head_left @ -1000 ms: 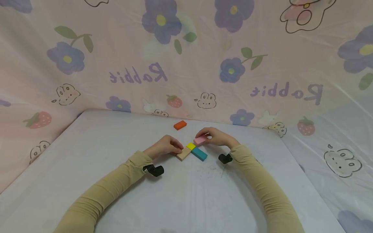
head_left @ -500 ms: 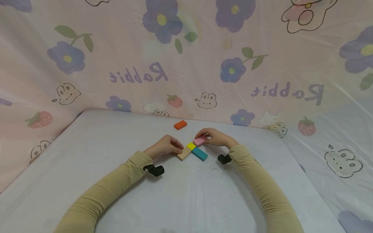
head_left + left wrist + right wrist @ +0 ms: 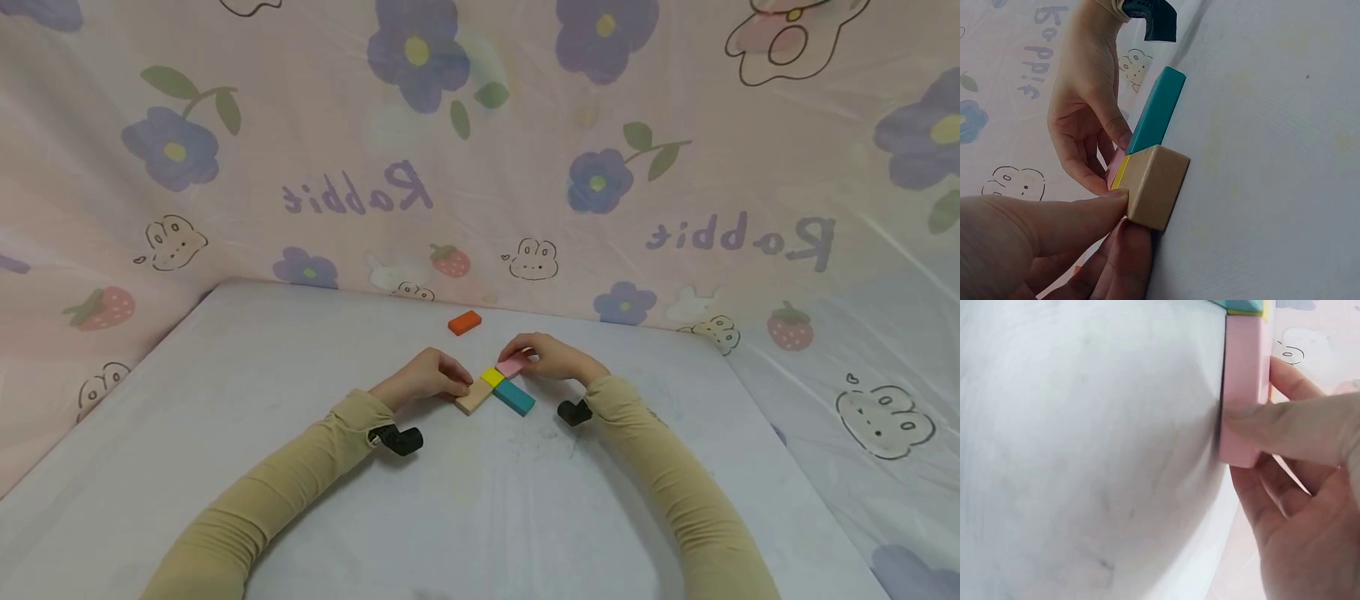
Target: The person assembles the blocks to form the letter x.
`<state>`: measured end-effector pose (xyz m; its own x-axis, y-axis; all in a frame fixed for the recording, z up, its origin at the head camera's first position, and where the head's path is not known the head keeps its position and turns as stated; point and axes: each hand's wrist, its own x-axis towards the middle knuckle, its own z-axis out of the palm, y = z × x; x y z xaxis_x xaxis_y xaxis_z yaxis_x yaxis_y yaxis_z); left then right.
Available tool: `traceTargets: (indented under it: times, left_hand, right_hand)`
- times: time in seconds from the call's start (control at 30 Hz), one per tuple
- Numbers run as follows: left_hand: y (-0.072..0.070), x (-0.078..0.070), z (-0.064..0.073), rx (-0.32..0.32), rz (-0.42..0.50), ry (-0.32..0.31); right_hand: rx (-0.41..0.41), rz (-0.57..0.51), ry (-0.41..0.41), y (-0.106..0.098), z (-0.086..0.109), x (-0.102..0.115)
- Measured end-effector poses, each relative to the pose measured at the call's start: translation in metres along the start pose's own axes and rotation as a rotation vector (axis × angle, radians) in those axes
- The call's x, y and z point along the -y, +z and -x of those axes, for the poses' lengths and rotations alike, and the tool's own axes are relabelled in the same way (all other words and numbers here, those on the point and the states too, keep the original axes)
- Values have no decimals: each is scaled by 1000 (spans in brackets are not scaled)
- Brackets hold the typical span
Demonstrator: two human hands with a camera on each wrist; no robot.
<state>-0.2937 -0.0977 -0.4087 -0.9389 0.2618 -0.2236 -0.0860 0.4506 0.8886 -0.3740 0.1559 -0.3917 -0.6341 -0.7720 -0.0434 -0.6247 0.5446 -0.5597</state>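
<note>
My left hand (image 3: 423, 375) pinches a plain wooden block (image 3: 473, 399) lying flat on the table; in the left wrist view the thumb presses the upper side of this wooden block (image 3: 1160, 187) with fingers at its end. My right hand (image 3: 557, 357) grips a pink block (image 3: 512, 365), thumb on one long side and fingers on the other. Between these two sits a small yellow block (image 3: 492, 377). A teal block (image 3: 514, 397) extends from the yellow one toward the near right. The pink block (image 3: 1242, 369) reaches right up to the yellow one in the right wrist view.
An orange block (image 3: 464, 322) lies apart, farther back on the white table (image 3: 420, 525). A patterned curtain (image 3: 487, 150) rises behind the table's far edge. Black wrist cameras (image 3: 401, 439) hang under both forearms.
My right hand has slid the pink block slightly left and nearer, closing it up against the yellow block. The left hand and the wooden block have stayed put.
</note>
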Motion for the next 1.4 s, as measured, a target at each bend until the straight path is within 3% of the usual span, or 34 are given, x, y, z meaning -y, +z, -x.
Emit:
traceTargets:
  times: [0.8,1.2,1.4]
  left_hand:
    - [-1,0,0,12,10,18]
    - [1,-2,3,12,28,11]
    - [1,-1,2,6,28,-2]
  right_hand:
    - [-23,-4,-40,3,-4,5]
    - [-39,-83,-87,-2,1,6]
    - [-81,-142,-50,-7,3,2]
